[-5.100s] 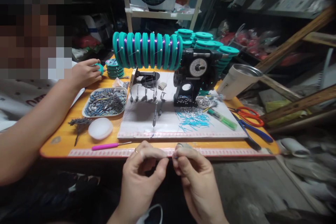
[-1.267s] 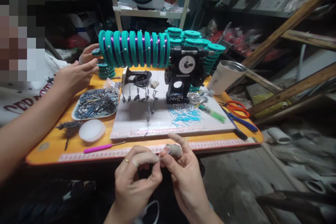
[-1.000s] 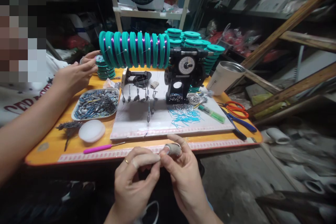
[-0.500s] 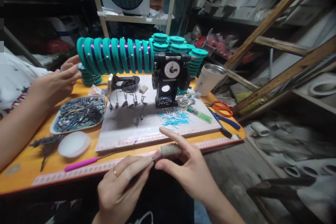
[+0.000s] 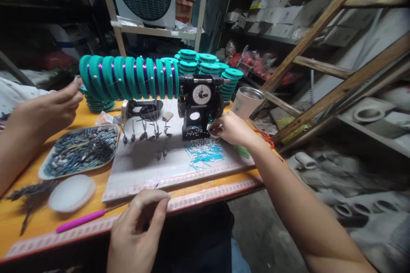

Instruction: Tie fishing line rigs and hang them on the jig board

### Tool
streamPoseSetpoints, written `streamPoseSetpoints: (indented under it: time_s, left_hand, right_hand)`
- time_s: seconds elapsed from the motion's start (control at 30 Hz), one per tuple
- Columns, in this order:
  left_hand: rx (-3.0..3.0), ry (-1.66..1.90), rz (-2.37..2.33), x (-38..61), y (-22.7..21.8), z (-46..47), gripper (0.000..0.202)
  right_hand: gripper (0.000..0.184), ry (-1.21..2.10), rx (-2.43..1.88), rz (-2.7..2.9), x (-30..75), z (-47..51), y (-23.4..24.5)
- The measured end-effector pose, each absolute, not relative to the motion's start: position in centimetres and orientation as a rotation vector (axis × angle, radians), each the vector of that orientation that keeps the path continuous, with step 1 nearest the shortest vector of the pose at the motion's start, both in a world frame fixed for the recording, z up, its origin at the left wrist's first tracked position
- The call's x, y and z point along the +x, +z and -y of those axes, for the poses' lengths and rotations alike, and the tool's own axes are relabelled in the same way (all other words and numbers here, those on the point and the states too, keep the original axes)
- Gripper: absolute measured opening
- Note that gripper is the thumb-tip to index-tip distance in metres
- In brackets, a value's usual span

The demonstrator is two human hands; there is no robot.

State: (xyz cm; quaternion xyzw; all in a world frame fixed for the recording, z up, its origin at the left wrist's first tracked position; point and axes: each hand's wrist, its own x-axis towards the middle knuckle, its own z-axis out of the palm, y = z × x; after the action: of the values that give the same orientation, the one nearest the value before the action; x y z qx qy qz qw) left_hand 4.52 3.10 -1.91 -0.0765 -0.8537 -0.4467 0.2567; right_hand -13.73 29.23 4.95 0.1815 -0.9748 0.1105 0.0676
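Observation:
My left hand [image 5: 137,226] is in front of the table edge, thumb and forefinger pinched together; what they hold is too fine to make out. My right hand [image 5: 233,130] reaches across to a small round dish [image 5: 212,133] beside the black winding machine [image 5: 201,104], its fingers bent down into the dish and their tips hidden. Tiny silver beads [image 5: 205,144] and short blue tubes [image 5: 203,157] lie scattered on the white board [image 5: 134,175] near it. Teal spools [image 5: 128,76] with purple line sit in a row on the machine, small dark weights [image 5: 144,135] hanging below.
Another person's hand [image 5: 48,111] is at the left by the spools. A tray [image 5: 48,178] of fishing parts, a white lid [image 5: 72,193] and a pink-handled tool [image 5: 80,221] lie at left. A tumbler [image 5: 246,103] and orange-handled scissors [image 5: 267,138] are at right.
My right hand has left my left hand and moved forward to the small dish. My left hand stays near the table edge, still pinched. The view has shifted slightly.

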Motion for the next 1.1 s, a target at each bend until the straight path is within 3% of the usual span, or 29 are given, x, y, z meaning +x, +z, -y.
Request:
streamPoseSetpoints:
  time_s: [0.5,0.73,0.87,1.1]
  left_hand:
    - [-0.215,-1.376,2.164,4.7,-2.1,-3.4,0.005]
    - [-0.280,-1.458,2.104,5.3,-2.6,-3.8,0.009]
    - [-0.308,-1.494,2.094,6.1,-2.5,-4.0,0.010]
    - [-0.303,-1.572,2.072,6.6,-2.2,-4.1,0.012]
  right_hand:
    - [0.007,0.523,0.442,2.701,-12.2,-30.1,4.1]
    - [0.015,1.014,0.586,2.474,-1.7,-24.7,3.0]
    - [0.009,1.717,0.515,2.337,3.6,-21.3,1.4]
    - [0.009,1.821,0.412,2.250,4.8,-19.8,0.8]
